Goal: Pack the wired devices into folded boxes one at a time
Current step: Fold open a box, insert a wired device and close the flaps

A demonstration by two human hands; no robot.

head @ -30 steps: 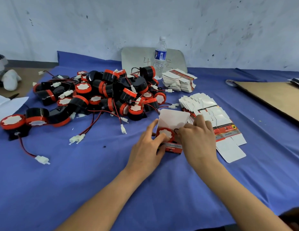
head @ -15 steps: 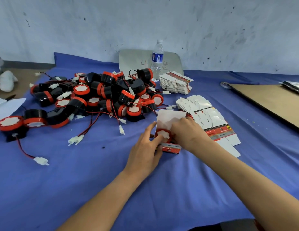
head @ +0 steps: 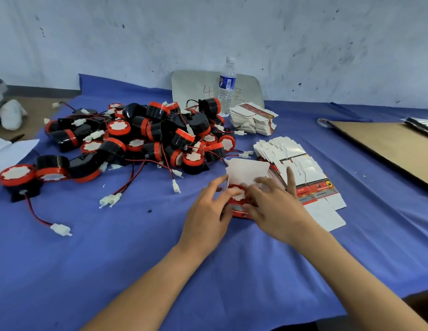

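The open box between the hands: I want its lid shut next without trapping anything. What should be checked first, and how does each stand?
1. Device seated in the box: ok, its red rim shows inside.
2. Lid flap free to fold: ok, it stands upright behind the device.
3. Wire and plug tucked in: cannot tell, the hands hide them.
4. Box steadied: ok, the left hand holds its left side.
5. Right hand out of the lid's path: not ok, it lies over the opening.
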